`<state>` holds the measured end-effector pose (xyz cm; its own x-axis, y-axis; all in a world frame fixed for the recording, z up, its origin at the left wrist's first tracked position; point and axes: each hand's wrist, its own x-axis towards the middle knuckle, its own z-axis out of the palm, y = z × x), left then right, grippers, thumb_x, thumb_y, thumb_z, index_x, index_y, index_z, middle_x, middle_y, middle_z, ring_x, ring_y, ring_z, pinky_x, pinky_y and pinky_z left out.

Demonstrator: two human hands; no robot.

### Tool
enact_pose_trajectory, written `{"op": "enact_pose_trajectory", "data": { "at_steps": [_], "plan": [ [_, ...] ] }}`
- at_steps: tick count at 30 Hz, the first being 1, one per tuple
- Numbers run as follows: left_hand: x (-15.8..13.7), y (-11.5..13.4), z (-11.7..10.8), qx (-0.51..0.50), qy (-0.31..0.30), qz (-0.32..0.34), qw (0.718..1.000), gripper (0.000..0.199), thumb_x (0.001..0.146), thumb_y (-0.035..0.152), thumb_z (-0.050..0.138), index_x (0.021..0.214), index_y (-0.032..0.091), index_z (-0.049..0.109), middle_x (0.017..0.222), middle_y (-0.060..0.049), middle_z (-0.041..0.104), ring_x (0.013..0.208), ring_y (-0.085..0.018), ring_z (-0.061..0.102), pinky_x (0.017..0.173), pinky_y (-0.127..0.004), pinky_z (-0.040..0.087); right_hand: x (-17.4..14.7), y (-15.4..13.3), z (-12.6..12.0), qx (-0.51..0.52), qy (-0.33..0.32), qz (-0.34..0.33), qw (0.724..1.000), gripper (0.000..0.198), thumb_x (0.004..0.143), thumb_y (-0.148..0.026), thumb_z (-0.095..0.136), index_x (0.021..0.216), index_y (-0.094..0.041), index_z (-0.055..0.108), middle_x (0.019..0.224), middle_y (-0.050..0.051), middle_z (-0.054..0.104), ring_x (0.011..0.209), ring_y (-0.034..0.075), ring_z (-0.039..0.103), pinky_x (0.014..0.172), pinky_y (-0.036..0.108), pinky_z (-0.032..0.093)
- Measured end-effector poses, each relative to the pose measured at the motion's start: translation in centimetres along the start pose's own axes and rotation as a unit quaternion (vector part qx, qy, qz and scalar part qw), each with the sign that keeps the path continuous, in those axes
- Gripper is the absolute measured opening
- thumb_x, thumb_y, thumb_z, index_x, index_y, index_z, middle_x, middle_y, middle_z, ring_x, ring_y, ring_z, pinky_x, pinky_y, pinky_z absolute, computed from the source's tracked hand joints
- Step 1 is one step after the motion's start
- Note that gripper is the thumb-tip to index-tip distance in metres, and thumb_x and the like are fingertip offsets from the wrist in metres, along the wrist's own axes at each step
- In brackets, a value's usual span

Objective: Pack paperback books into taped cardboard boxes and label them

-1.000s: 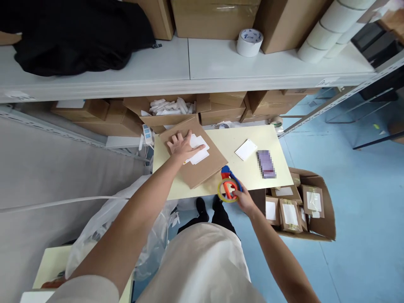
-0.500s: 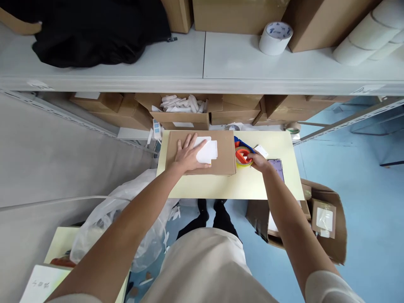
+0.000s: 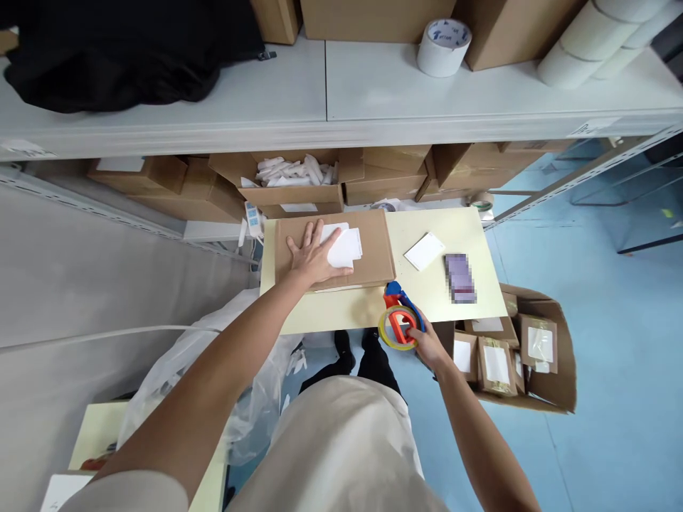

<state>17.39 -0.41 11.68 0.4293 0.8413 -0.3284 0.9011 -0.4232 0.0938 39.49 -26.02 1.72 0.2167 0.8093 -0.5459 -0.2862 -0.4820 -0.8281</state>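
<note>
Cardboard box (image 3: 373, 245) lies flat on the left part of the worktop (image 3: 331, 311). Left hand (image 3: 312, 262): grip open, fingers spread, palm down on the box top, partly over the white papers (image 3: 346, 247). Right hand (image 3: 427, 345): grip closed round the tape dispenser (image 3: 395, 327), held at the worktop's near edge by the box's near right corner (touching or not, can't tell). To do this well, I'd say: press evenly through the left palm so the box can't skid, don't crease the papers, mind the dispenser's head against the box; a firm right wrist should help. Surface: pale yellow, looks smooth; white card (image 3: 425, 251) and a blurred purple item (image 3: 460, 278), likely a phone, lie right of the box. Room: gray shelf (image 3: 384, 89) beyond with black cloth (image 3: 133, 57) and white tape roll (image 3: 442, 57); open carton (image 3: 560, 355) of small parcels (image 3: 495, 364) at right, plastic bag (image 3: 181, 384) at left, blue floor (image 3: 613, 320).
</note>
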Motion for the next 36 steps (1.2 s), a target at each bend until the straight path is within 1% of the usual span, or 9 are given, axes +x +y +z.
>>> {"op": "enact_pose_trajectory", "data": {
  "at_steps": [5,8,12,15,17,19,25,31,36],
  "plan": [
    [-0.6,0.9,-0.3,-0.027,0.035,-0.065,0.997,0.109,0.063,0.086,0.047,0.152,0.035,0.01,0.16,-0.014,0.006,0.142,-0.045,0.007,0.103,-0.068,0.017,3.6,-2.4,2.1,0.033,0.062,-0.029,0.997,0.057,0.058,-0.02,0.056,0.115,-0.029,0.057,0.094,0.002,0.067,0.086,0.022,0.061,0.064,0.031,0.05],
    [-1.7,1.0,-0.5,-0.039,0.053,-0.084,0.994,0.111,0.058,0.088,0.048,0.15,0.034,0.019,0.152,-0.017,0.025,0.133,-0.045,0.027,0.101,-0.059,0.026,8.4,-6.4,2.0,0.055,0.077,-0.054,0.994,0.049,0.055,-0.018,0.056,0.103,-0.026,0.06,0.087,0.0,0.067,0.08,0.02,0.061,0.063,0.03,0.049],
    [-2.8,0.7,-0.3,-0.043,0.04,-0.037,0.998,0.111,0.05,0.086,0.059,0.146,0.037,0.031,0.136,-0.015,0.043,0.12,-0.038,0.042,0.099,-0.05,0.031,15.4,-12.5,1.5,0.051,0.043,-0.072,0.995,0.033,0.055,-0.02,0.057,0.087,-0.024,0.061,0.084,0.0,0.069,0.08,0.02,0.063,0.071,0.032,0.051],
    [-2.3,0.4,0.0,-0.026,0.038,0.009,0.999,0.116,0.049,0.082,0.065,0.148,0.033,0.029,0.148,-0.014,0.031,0.132,-0.04,0.03,0.108,-0.052,0.021,18.6,-15.3,1.0,0.035,0.006,-0.043,0.998,0.034,0.055,-0.02,0.06,0.089,-0.023,0.061,0.081,0.0,0.069,0.078,0.02,0.063,0.074,0.036,0.052],
    [-1.5,0.3,0.2,-0.017,0.029,0.03,0.999,0.122,0.049,0.082,0.066,0.151,0.031,0.021,0.158,-0.012,0.013,0.141,-0.043,0.012,0.111,-0.056,0.014,19.4,-15.7,0.7,0.031,-0.02,-0.03,0.999,0.038,0.056,-0.021,0.062,0.094,-0.023,0.061,0.079,-0.001,0.069,0.076,0.02,0.063,0.073,0.037,0.052],
    [-0.8,0.2,0.6,-0.019,0.014,0.032,0.999,0.125,0.05,0.083,0.065,0.152,0.032,0.012,0.161,-0.009,0.0,0.144,-0.044,-0.001,0.11,-0.06,0.015,19.4,-15.1,0.6,0.029,-0.031,-0.032,0.999,0.042,0.056,-0.02,0.063,0.098,-0.025,0.061,0.078,-0.002,0.069,0.074,0.019,0.062,0.07,0.034,0.051],
    [-0.5,0.2,1.4,-0.025,0.018,0.031,0.999,0.123,0.053,0.084,0.061,0.152,0.033,0.009,0.161,-0.008,-0.006,0.145,-0.041,-0.004,0.104,-0.058,0.033,16.0,-10.8,-0.3,-0.012,-0.014,-0.063,0.998,0.056,0.056,-0.015,0.06,0.11,-0.029,0.061,0.084,-0.004,0.066,0.077,0.017,0.059,0.063,0.027,0.047],
    [-0.8,0.4,1.2,-0.015,0.015,0.022,1.0,0.119,0.057,0.082,0.06,0.152,0.035,0.006,0.161,-0.005,-0.008,0.144,-0.043,-0.007,0.103,-0.062,0.034,5.2,-4.0,-2.0,-0.067,0.021,-0.031,0.997,0.076,0.057,-0.013,0.059,0.13,-0.035,0.052,0.109,-0.001,0.066,0.094,0.024,0.06,0.073,0.034,0.05],
    [-0.9,0.8,1.2,-0.025,0.018,0.007,0.999,0.116,0.058,0.078,0.063,0.152,0.037,0.007,0.161,-0.005,-0.004,0.144,-0.045,-0.007,0.103,-0.065,0.031,-2.4,1.6,0.9,-0.022,0.0,0.016,1.0,0.077,0.059,-0.014,0.059,0.133,-0.034,0.048,0.107,0.0,0.067,0.093,0.023,0.062,0.084,0.038,0.049]
  ]
}}
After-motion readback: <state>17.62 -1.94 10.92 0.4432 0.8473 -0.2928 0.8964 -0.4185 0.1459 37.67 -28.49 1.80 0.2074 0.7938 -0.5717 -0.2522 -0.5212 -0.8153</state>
